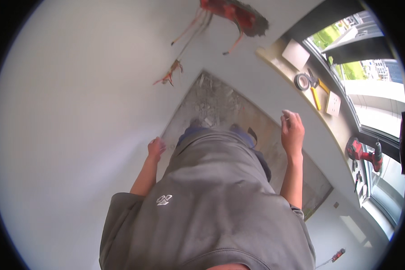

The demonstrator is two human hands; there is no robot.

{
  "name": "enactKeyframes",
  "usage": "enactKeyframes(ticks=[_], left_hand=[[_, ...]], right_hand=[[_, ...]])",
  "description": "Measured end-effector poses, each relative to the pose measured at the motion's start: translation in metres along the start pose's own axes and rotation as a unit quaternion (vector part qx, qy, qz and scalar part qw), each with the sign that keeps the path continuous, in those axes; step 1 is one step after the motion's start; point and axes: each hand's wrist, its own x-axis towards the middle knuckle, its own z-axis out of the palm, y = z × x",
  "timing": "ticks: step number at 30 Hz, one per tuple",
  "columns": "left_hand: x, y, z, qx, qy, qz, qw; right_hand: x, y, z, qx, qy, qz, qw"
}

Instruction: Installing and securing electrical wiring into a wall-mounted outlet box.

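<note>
My right hand (293,129) is raised beside the windowsill, its fingers loosely bent and apart, with whitish fingertips. I see nothing held in it. Low by the pale wall on the left, my left hand (156,147) is smeared by motion, so its fingers do not show clearly. Neither hand touches anything visible. Nearest to the right hand, on the sill, are a yellow utility knife (316,98), a white socket plate (333,104), a roll of dark tape (302,82) and a yellow-handled cutting tool (323,85).
A red wall box (238,17) with loose wires sits ahead, and more wires (169,74) stick out lower left of it. The sill (274,57) also holds a white plate (296,54) and a red cordless drill (366,155). Debris (207,108) litters the bare floor.
</note>
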Motion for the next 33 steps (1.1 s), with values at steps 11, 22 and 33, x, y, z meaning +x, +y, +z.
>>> enactKeyframes(ticks=[11,22,33], left_hand=[[-0.128,-0.122,0.024,0.030,0.006,-0.024,0.999],[-0.185,-0.124,0.037,0.352,0.036,0.032,0.935],[-0.063,-0.085,-0.017,0.305,-0.056,0.058,0.949]], right_hand=[[0.013,0.099,-0.015,0.042,-0.128,-0.041,0.990],[-0.044,0.154,-0.005,0.022,-0.234,0.034,0.971],[-0.278,0.177,0.022,-0.077,-0.295,0.261,0.916]])
